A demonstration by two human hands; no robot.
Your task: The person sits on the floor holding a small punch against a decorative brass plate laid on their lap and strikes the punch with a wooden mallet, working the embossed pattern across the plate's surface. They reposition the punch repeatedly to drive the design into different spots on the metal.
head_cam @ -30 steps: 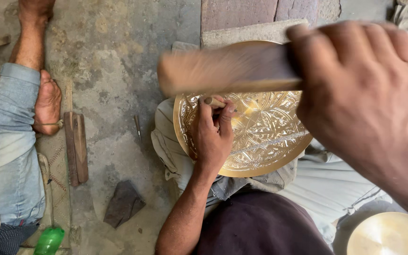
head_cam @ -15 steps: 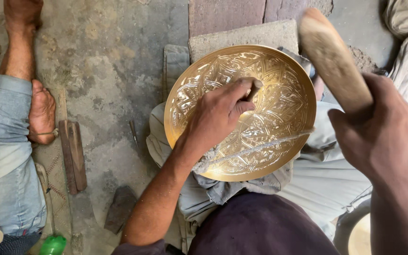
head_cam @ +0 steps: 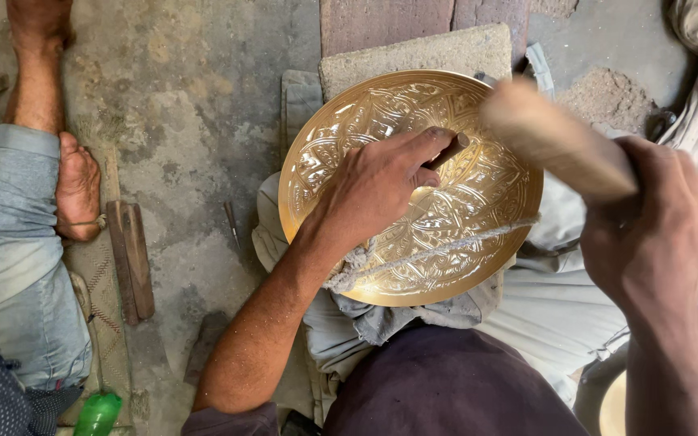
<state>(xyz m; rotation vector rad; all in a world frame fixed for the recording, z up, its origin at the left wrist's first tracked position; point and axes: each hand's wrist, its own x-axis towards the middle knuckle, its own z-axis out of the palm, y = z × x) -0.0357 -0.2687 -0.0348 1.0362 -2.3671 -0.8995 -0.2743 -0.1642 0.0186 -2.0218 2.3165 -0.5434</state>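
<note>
A seated co-worker's bare foot (head_cam: pixel 77 187) lies well left on the floor. The left hand (head_cam: pixel 381 184), its grip closed on a small punch (head_cam: pixel 448 150), rests on the engraved brass plate (head_cam: pixel 341 137) propped on the lap. The right hand (head_cam: pixel 652 234) clamps a blurred wooden mallet (head_cam: pixel 555 137). A glancing blow could strike the fingers or skid the punch across the pattern. The punch tip is hidden; the mallet's shape is unclear.

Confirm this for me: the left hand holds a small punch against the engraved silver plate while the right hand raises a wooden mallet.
Not quite. In the head view the engraved plate is golden brass, not silver. The rest holds: the left hand holds a small punch against it, and the right hand raises a wooden mallet.
</note>
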